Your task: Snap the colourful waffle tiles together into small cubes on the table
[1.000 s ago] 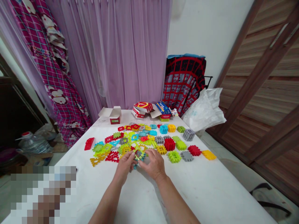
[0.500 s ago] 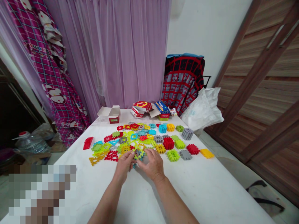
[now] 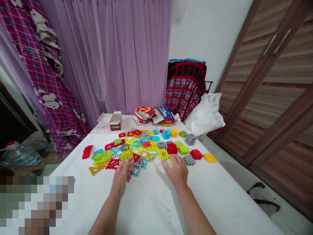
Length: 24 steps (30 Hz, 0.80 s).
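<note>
My right hand (image 3: 178,169) is at the right of the piles, its thumb and fingertips at a yellow-green window tile (image 3: 163,153) that it appears to pinch. More lime plastic shows under its fingers, partly hidden. My left hand (image 3: 122,173) hovers at the near edge of the loose pieces, fingers loosely curled and apart, with nothing visible in them. Close to its fingertips lie blue lattice pieces (image 3: 137,171) and a red piece (image 3: 136,158). A red lattice piece (image 3: 112,164) is just left of that hand.
Sorted stacks stand on the right: red (image 3: 172,148), grey (image 3: 189,160), purple-grey (image 3: 191,139) and blue (image 3: 166,134). Opened cartons (image 3: 115,121) line the back of the white table (image 3: 146,209). A white plastic bag (image 3: 205,114) sits at the right edge.
My hands were together around a yellow-green window tile and have separated. The right moved rightward towards the stacks, apparently with the tile; the left has loosened its fingers. The view has turned slightly right.
</note>
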Each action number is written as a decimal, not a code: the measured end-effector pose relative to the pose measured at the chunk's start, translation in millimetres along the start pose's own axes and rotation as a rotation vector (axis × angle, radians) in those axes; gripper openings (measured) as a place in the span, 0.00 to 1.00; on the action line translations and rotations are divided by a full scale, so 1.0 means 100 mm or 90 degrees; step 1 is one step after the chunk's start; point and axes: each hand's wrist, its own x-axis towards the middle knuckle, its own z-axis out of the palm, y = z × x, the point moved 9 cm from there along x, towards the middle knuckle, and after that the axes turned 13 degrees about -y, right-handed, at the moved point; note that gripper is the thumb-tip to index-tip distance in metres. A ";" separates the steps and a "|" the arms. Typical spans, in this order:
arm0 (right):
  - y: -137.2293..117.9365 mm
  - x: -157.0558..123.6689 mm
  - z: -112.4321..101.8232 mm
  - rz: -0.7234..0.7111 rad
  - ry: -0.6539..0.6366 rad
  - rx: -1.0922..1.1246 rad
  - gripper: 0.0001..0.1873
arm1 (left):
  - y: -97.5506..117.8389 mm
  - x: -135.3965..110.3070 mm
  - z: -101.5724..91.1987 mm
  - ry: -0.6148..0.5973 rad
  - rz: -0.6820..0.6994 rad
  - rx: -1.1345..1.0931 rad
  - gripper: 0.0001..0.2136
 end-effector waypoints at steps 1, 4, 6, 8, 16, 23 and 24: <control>0.11 -0.02 -0.05 0.010 0.008 -0.018 0.19 | 0.02 -0.01 -0.05 0.011 0.014 -0.010 0.26; 0.37 -0.08 -0.17 0.030 0.025 -0.064 0.20 | 0.04 -0.05 -0.18 0.048 0.033 -0.038 0.26; 0.49 -0.11 -0.21 0.040 0.022 -0.086 0.20 | 0.04 -0.06 -0.23 0.059 0.029 -0.048 0.27; 0.58 -0.13 -0.22 0.050 0.011 -0.101 0.20 | 0.06 -0.08 -0.26 0.064 0.034 -0.050 0.27; 0.71 -0.17 -0.15 0.085 -0.020 -0.134 0.20 | 0.09 -0.08 -0.35 0.084 0.072 0.000 0.28; 0.76 -0.19 -0.12 0.103 -0.032 -0.146 0.20 | 0.07 -0.07 -0.35 0.092 0.059 -0.020 0.30; 0.76 -0.19 -0.12 0.105 -0.035 -0.147 0.20 | 0.07 -0.07 -0.35 0.091 0.058 -0.021 0.30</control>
